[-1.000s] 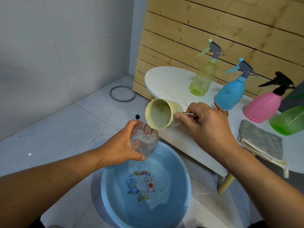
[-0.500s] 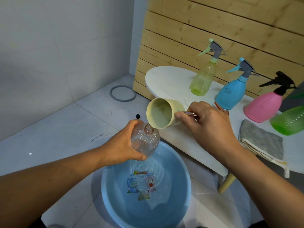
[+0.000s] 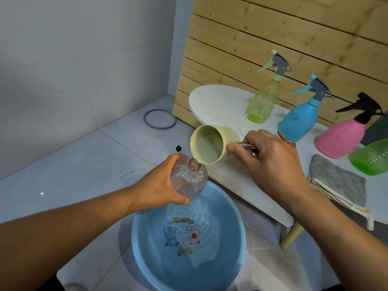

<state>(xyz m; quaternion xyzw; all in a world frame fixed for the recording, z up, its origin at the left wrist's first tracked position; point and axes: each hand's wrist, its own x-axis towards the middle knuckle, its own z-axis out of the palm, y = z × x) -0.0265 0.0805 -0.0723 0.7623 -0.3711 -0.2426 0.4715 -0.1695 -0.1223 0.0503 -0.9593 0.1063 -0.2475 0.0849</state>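
Tiled floor, blue basin; above it my left hand grips the bottle, right hand grips the tipped cup, so spills drop in.

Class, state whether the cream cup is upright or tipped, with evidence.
Tipped: the cream cup lies sideways, rim at the clear bottle.

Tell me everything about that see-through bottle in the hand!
The clear bottle looks like ribbed, see-through plastic, round-bellied, with a short pinkish open neck and no cap. The left hand grips its side, holding it neck-up above the blue basin. The tipped yellow cup has its lip right at the bottle's mouth. How full it is cannot be told.
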